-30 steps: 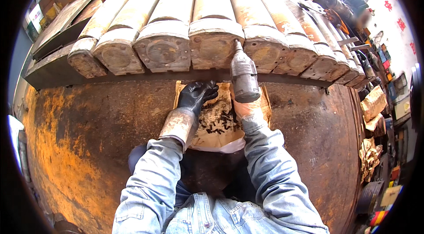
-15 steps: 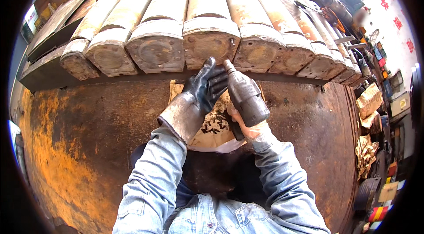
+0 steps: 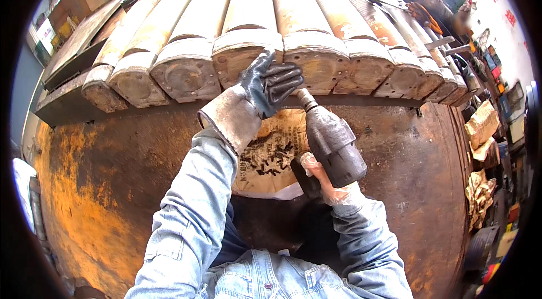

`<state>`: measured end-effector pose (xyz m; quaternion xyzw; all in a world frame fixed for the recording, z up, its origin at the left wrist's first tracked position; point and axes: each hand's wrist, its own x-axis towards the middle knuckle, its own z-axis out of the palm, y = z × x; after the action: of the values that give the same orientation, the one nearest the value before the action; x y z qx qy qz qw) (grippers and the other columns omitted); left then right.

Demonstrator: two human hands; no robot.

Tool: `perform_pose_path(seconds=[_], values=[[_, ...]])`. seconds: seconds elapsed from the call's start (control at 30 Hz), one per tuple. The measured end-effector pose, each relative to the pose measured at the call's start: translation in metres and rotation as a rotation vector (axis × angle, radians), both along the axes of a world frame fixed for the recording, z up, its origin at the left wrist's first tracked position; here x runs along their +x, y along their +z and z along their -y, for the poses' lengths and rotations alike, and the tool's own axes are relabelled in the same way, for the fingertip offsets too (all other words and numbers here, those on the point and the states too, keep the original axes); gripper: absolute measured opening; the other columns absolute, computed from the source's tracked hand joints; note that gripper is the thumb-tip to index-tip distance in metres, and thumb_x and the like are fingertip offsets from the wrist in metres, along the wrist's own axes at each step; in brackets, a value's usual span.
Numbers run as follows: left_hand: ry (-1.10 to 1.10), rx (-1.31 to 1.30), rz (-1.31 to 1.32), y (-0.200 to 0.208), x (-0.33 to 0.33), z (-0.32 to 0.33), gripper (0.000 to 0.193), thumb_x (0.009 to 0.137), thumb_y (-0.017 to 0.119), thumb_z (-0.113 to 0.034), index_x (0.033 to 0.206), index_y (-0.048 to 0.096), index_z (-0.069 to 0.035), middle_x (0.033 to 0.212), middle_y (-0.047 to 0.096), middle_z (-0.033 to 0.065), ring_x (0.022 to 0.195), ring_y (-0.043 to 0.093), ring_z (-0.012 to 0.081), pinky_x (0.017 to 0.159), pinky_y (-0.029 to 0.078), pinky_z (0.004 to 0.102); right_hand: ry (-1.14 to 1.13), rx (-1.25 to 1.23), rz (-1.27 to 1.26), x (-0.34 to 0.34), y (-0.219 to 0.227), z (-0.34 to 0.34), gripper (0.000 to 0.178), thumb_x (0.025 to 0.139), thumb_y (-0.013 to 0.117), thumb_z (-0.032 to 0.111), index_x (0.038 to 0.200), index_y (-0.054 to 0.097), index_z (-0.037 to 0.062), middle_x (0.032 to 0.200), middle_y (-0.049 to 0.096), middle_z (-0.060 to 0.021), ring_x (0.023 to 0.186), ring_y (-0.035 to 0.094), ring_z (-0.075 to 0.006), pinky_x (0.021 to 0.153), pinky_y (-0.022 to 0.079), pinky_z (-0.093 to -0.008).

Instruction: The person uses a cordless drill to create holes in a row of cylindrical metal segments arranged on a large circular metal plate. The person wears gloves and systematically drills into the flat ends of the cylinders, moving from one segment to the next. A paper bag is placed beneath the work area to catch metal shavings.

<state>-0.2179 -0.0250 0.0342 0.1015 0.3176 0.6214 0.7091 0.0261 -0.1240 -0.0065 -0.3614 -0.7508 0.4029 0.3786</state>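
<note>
My left hand (image 3: pixel 270 85), in a dark rubber-coated work glove with a pale cuff, is open, fingers stretched out to the right and thumb up. It lies against or just in front of the worn end plate (image 3: pixel 227 64) of a middle roller; contact is hard to tell. A dark, grimy cordless impact wrench (image 3: pixel 333 143) is gripped by my right hand (image 3: pixel 323 177), which wears a thin clear glove. Its nose points up and left, close below the roller ends. Between my arms, several small black bolts (image 3: pixel 274 158) lie scattered on a brown paper sack (image 3: pixel 265 185).
A row of long, rust-stained rollers (image 3: pixel 251 0) rests on a dark steel beam (image 3: pixel 192 104) before me. Below spreads a rusty metal surface (image 3: pixel 141 169). Crumpled brown paper (image 3: pixel 480 194) and assorted parts crowd the right side.
The impact wrench has drawn back down and right, away from the roller ends. My left hand has moved slightly up, its fingers now stretched to the right. The whole view has shifted a little.
</note>
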Motion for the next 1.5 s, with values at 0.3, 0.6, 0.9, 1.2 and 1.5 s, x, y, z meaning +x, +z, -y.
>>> perform_pose_path(seconds=[0.3,0.6,0.9,1.2,1.5], values=[[-0.220,0.354,0.138,-0.017,-0.012,-0.021,0.039,0.104,0.041,-0.027,0.103,0.067,0.002,0.114,0.070,0.0226,0.102,0.071,0.0303,0.083,0.060,0.0393,-0.125,-0.079,-0.074,0.022,0.002,-0.009,0.033,0.088,0.079,0.019,0.114,0.066,0.0023,0.095,0.068,-0.0028,0.086,0.062,-0.0122,0.078,0.052,-0.0306],[-0.144,-0.035,-0.734,-0.066,0.016,0.020,0.021,0.099,0.065,-0.016,0.103,0.063,0.004,0.089,0.072,0.0166,0.071,0.069,0.0274,0.077,0.060,0.0367,-0.156,-0.273,-0.049,0.024,-0.009,-0.029,0.043,0.090,0.073,0.030,0.122,0.061,0.0045,0.109,0.066,-0.0100,0.103,0.061,-0.0243,0.088,0.049,-0.0386],[-0.573,0.006,-1.733,-0.145,-0.034,0.044,0.047,0.083,0.070,-0.055,0.101,0.078,-0.012,0.100,0.075,0.0140,0.094,0.069,0.0315,0.086,0.052,0.0393,-0.191,-0.183,0.003,-0.018,-0.053,-0.050,0.030,0.088,0.075,0.020,0.111,0.064,0.0033,0.088,0.066,-0.0035,0.076,0.059,-0.0133,0.069,0.050,-0.0307],[-0.421,0.066,-1.742,-0.147,-0.055,0.033,0.029,0.087,0.075,-0.036,0.097,0.078,-0.009,0.098,0.075,0.0134,0.092,0.071,0.0251,0.086,0.053,0.0371,-0.084,-0.326,0.052,-0.059,-0.078,-0.073,0.032,0.087,0.071,0.032,0.101,0.069,0.0033,0.084,0.066,-0.0041,0.078,0.060,-0.0158,0.072,0.048,-0.0330],[-0.310,0.040,-1.600,-0.141,-0.067,0.038,0.045,0.083,0.072,-0.050,0.102,0.078,-0.009,0.105,0.075,0.0139,0.097,0.071,0.0300,0.088,0.054,0.0370,-0.042,-0.421,0.073,-0.084,-0.075,-0.078,0.029,0.089,0.070,0.030,0.102,0.068,0.0046,0.085,0.066,-0.0076,0.080,0.062,-0.0211,0.074,0.049,-0.0363]])
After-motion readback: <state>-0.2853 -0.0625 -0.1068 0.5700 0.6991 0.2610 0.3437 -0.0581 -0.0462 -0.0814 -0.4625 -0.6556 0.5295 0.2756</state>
